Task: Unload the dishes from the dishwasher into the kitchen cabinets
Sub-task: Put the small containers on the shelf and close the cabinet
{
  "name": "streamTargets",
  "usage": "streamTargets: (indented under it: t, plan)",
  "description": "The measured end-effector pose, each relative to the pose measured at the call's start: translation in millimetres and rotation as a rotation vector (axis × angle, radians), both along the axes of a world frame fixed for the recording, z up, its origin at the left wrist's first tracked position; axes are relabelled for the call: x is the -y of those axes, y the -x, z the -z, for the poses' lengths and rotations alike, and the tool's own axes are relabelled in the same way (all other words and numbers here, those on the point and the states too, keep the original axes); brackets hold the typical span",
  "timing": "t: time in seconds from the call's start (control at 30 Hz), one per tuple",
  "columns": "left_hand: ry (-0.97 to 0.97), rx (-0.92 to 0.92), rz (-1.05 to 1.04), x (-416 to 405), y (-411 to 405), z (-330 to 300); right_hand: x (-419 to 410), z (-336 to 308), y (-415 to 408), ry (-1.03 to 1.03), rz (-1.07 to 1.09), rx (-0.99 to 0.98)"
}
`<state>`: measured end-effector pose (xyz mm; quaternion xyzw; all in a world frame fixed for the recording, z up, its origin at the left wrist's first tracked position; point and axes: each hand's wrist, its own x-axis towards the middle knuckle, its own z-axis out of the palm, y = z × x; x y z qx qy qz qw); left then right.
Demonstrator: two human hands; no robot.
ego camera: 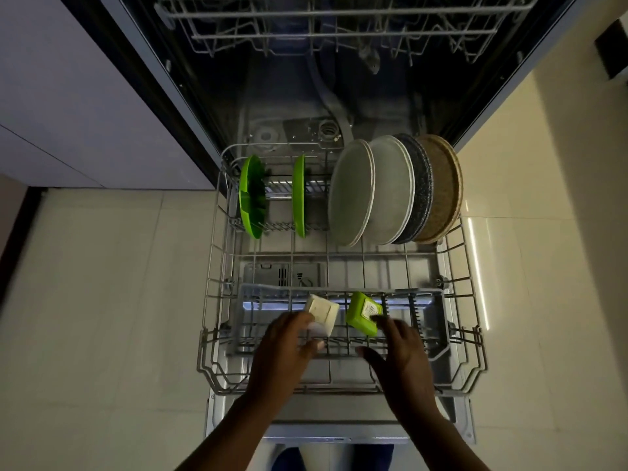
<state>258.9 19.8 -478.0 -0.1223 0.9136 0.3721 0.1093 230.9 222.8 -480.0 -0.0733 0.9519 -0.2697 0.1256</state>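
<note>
— Hands first: where are they?

— Both low in the frame, reaching into the near end of the pulled-out lower rack (217,266). The left hand (285,348) sits lower centre-left with its fingers curled round a white square container (323,314), thumb underneath it. The right hand (397,348) is lower centre-right, fingers spread and fairly straight; its fingertips (379,320) touch the edge of a green square container (363,312), but nothing is wrapped round it.

— And the two containers?

— Side by side near the frame's centre bottom, both tilted on edge among the wire tines, with a small gap between them. The green one carries a pale label on its upper face.

— What else is in that rack?

— Across the middle of the frame, standing upright in the far row — two green plates (253,195) at centre-left with a gap between them, then to the right a tight stack on edge: two grey plates (353,192), a dark speckled plate (421,185) and a brown woven-look plate (441,185) at the right end.

— Anything above?

— An upper rack (339,15) along the top of the frame, and the dark dishwasher tub (306,96) below it. Pale floor tiles (102,300) fill the lower left.
</note>
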Motion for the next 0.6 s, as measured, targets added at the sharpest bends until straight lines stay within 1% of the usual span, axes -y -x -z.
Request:
streamTargets:
  t: [0.07, 0.13, 0.27, 0.37, 0.47, 0.6]
  plan:
    - [0.095, -0.057, -0.022, -3, 8, 5, 5, 11, 17, -0.094, -0.016, -0.026]
    - [0.187, -0.052, -0.045, -7, 14, 7, 9, 24, 32, -0.210, -0.053, -0.019]
    - [0.336, 0.040, -0.063, -16, 18, 13, 16, 45, 42, -0.357, -0.100, 0.069]
    - [0.379, 0.081, -0.054, -25, 24, 18, 13, 53, 44, -0.354, -0.088, 0.061]
    - [0.420, 0.094, -0.069, -35, 31, 25, 7, 45, 43, -0.265, -0.055, -0.034]
    - [0.554, 0.147, -0.036, -44, 43, 38, -5, 23, 37, -0.202, -0.013, -0.142]
